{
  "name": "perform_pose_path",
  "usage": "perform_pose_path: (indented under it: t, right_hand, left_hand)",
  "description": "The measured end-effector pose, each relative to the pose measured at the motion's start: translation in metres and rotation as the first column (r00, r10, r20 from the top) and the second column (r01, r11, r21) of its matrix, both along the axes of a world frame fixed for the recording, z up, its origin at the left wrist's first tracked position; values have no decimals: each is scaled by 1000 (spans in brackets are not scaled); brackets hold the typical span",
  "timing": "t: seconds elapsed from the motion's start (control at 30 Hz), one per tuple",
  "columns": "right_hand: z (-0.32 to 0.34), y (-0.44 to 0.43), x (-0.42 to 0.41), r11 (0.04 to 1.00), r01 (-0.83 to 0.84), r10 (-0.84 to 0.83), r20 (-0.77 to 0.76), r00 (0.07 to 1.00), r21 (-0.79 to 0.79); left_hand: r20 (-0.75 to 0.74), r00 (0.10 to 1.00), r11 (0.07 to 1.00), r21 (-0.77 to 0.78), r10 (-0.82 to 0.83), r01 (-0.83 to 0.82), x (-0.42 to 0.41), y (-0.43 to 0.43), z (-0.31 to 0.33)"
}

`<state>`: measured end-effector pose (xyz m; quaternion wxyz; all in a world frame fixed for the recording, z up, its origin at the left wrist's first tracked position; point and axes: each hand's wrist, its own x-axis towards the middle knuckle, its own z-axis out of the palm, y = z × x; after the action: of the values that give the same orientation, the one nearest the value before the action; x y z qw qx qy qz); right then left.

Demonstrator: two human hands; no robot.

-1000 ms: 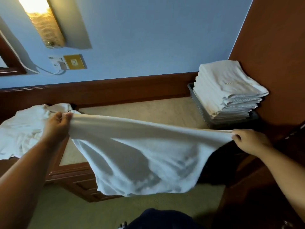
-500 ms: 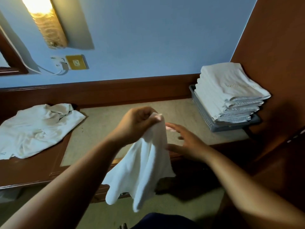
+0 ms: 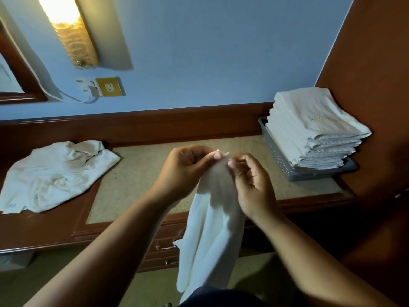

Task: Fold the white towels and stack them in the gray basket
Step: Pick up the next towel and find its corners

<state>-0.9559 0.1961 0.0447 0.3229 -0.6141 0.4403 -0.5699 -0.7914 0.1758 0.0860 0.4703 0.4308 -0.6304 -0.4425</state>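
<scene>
A white towel (image 3: 210, 231) hangs doubled over in front of the desk, its top corners brought together. My left hand (image 3: 188, 171) pinches those corners from the left. My right hand (image 3: 250, 182) pinches the same top edge from the right, the two hands almost touching. A gray basket (image 3: 278, 160) sits at the desk's right end, holding a tall stack of folded white towels (image 3: 309, 131). A crumpled pile of white towels (image 3: 53, 176) lies on the desk's left part.
The wooden desk (image 3: 141, 182) has a beige inlaid top and drawers with small handles below. A brown wood panel rises right of the basket. A wall lamp, a socket with a white cable and a mirror frame are on the blue wall.
The towel was stretched wide between both hands; the hands have come together, so it now hangs folded in half. My right hand, open half a second ago, now pinches the top edge.
</scene>
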Motion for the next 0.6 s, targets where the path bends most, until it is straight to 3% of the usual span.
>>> perform_pose_path:
  t: [0.1, 0.2, 0.4, 0.6]
  right_hand:
    - [4, 3, -2, 965, 131, -161, -116, 980, -227]
    - [9, 5, -9, 943, 77, -139, -171, 975, -324]
    - [28, 8, -34, 961, -39, -36, -265, 963, -273]
    - [35, 9, -45, 935, -22, -131, -402, 906, -354]
  left_hand:
    - [-197, 978, 976, 191, -70, 108, 1, 9, -8]
    - [-314, 949, 951, 284, -33, 126, -4, 20, -7]
    - [-286, 958, 967, 242, -8, 80, -18, 24, 9]
    - [-285, 959, 965, 248, -8, 82, -38, 22, 14]
